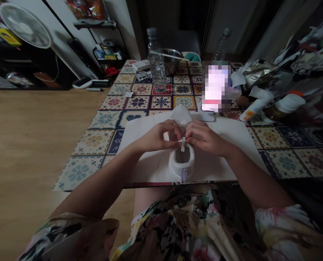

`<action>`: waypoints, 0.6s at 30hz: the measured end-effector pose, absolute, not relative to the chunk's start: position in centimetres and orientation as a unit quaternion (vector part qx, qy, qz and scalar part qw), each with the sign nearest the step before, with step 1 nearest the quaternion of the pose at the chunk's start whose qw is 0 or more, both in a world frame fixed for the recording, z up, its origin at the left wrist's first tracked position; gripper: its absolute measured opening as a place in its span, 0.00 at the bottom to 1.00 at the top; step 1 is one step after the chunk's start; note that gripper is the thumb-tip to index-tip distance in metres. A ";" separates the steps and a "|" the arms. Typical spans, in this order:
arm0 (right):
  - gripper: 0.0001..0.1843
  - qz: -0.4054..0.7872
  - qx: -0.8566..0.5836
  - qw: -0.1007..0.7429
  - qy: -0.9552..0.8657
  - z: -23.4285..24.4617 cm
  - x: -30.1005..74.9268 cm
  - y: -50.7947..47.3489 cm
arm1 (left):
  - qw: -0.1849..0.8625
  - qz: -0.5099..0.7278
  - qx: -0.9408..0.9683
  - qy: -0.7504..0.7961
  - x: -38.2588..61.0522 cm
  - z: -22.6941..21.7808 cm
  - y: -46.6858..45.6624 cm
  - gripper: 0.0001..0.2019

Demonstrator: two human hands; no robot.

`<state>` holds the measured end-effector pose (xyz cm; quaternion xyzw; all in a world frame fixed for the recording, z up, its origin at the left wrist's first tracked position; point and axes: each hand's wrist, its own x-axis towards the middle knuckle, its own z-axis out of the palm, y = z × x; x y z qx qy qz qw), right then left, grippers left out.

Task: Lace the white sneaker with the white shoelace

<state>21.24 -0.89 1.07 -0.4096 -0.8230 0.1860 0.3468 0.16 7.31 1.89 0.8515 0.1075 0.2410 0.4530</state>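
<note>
A white shoe (174,167) sits on a white sheet (145,165), its toe pointing away and its heel, with a pale purple strip, facing me. Over the front of the shoe's opening, white shoelaces (183,146) meet in what looks like a knot or loop. From the left, my left hand (165,135) pinches the laces between thumb and fingers. My right hand (202,137) pinches them from the other side, fingertips close to the left ones. Both hands partly hide the shoe's middle and the run of the laces.
Behind the shoe, a blurred-out lit screen (216,87) stands upright on the patterned tablecloth (93,139). Farther back are a clear bottle (156,67), a metal bowl (172,61) and a second bottle (221,47). White containers (285,107) and clutter crowd the right side.
</note>
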 end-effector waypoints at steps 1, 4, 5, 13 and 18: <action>0.17 0.200 -0.406 0.347 -0.821 1.2 21.2 -0.9 | 0.456 0.240 0.850 0.109 0.2 1.9 7.3 0.05; 0.17 0.305 -0.373 0.371 -0.794 1.8 21.2 -1.3 | 0.461 0.239 0.847 0.112 0.2 1.8 7.3 0.05; 0.17 0.353 -0.350 0.390 -0.775 2.0 21.3 -1.5 | 0.462 0.239 0.847 0.113 0.2 1.8 7.2 0.05; 0.31 0.471 -0.246 0.526 -0.664 3.0 22.9 -2.1 | 0.485 0.238 0.833 0.120 0.4 1.5 7.1 0.07; 0.14 0.349 -0.374 0.426 -0.746 2.4 21.6 -1.8 | 0.485 0.230 0.836 0.112 0.4 1.4 7.0 0.05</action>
